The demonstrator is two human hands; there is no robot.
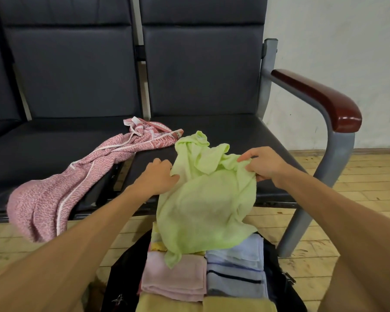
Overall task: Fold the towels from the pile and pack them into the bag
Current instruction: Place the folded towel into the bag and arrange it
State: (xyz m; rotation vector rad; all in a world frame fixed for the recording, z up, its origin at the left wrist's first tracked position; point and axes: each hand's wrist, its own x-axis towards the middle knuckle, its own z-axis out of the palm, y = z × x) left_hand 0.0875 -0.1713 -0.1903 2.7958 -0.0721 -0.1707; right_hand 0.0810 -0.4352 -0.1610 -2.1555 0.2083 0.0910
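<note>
Towels lie loose on the dark, smooth-padded surface (pixel 212 131), a row of seats whose front edge crosses my view. A grey metal frame (pixel 338 154) and a glossy red-brown armrest (pixel 320 97) close off its right end. I see bare seat between them and the cloth, and open plank floor (pixel 358 199) beyond.

The pink towel (pixel 61 190), mottled with white piping, sprawls from the seat gap and droops over the front edge at left.

The green towel (pixel 203 199), soft crumpled terry, spills off the same edge. Its lower corner hangs onto the stacks in the black bag (pixel 119 278), which stands open on the floor below.

Inside sit flat, squared folds: blue towels (pixel 234 278) with a dark stripe, a pale pink towel (pixel 173 280) touching them, and yellow ones (pixel 167 306) nearest me.

My left hand (pixel 158 175) grips the green towel's left side, fingers (pixel 164 164) curled into the cloth. My right hand (pixel 266 165) pinches its right side, fingers (pixel 248 157) closed on a bunched fold.
</note>
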